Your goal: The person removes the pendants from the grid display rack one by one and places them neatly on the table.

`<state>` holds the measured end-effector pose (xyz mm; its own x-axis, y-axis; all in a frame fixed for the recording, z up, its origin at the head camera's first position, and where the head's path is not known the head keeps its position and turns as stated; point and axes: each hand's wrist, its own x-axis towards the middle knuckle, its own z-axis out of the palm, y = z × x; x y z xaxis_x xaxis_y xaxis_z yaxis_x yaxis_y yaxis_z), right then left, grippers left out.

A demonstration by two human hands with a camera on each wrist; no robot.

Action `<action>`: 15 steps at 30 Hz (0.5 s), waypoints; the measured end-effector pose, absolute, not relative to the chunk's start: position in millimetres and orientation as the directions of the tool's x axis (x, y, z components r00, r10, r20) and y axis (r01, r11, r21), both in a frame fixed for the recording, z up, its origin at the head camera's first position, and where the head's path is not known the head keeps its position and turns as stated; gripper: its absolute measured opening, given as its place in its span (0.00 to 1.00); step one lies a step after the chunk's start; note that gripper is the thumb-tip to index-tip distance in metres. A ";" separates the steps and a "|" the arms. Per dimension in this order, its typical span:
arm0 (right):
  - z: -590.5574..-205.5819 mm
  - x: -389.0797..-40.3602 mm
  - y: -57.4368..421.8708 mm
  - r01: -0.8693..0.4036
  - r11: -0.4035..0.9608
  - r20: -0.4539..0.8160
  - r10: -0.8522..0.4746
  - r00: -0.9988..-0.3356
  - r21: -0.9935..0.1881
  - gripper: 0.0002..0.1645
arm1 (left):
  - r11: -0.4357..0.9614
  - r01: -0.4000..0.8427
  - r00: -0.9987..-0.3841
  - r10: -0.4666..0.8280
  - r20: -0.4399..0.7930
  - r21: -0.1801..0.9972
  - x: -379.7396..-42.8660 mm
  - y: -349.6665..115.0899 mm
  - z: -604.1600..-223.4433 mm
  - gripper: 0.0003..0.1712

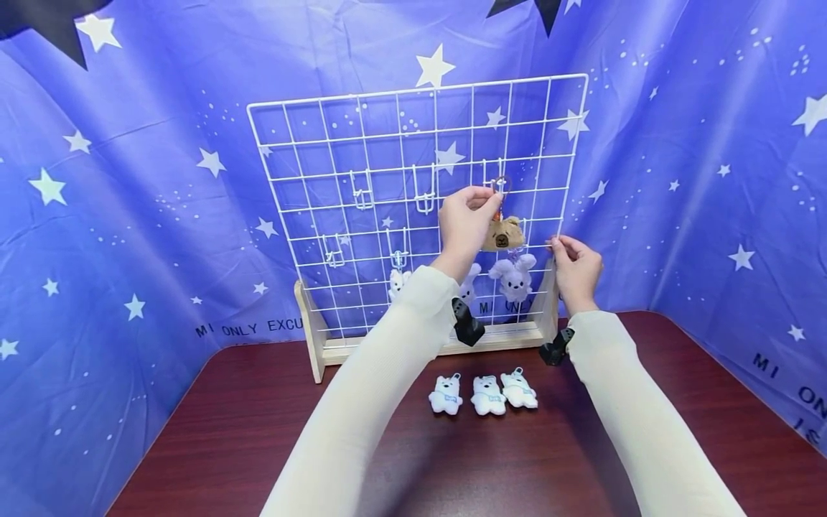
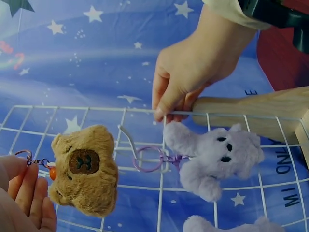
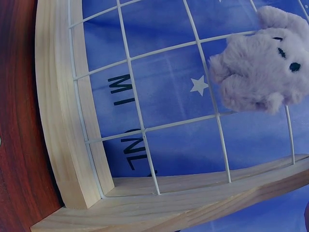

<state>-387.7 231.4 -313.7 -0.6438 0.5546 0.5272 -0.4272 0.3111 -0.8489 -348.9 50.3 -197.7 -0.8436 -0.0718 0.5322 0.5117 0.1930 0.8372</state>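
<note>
My left hand (image 1: 466, 219) pinches the metal ring of a brown plush bear-like keychain (image 1: 504, 235) in front of the grid's upper right hooks. In the left wrist view, this brown plush (image 2: 87, 169) has an orange bead by its clasp, and the fingers of my left hand (image 2: 26, 193) are at its ring. My right hand (image 1: 577, 269) grips the right edge wire of the white grid rack (image 1: 416, 90). Just below the brown plush hangs a lilac plush keychain (image 1: 515, 278), its purple ring (image 2: 148, 159) on a hook.
Three white bear keychains (image 1: 446, 396) lie on the dark red table (image 1: 258, 416). Other hooks (image 1: 424, 201) are on the grid. A white plush (image 1: 398, 283) hangs lower left, and another lilac plush (image 1: 470, 281) is partly behind my left arm. A wooden stand (image 1: 311, 337) carries the rack.
</note>
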 end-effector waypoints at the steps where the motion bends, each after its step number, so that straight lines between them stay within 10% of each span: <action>1: -313.6 -387.7 231.3 -0.422 0.318 0.527 0.555 -0.644 -0.849 0.16 | 0.181 0.514 -0.843 -0.076 0.533 0.839 -347.7 50.1 -197.2 0.08; 15: -313.4 -387.7 230.9 -0.412 0.319 0.521 0.559 -0.645 -0.853 0.16 | -0.002 0.524 -0.851 -0.034 0.524 0.851 -317.0 22.7 -200.3 0.09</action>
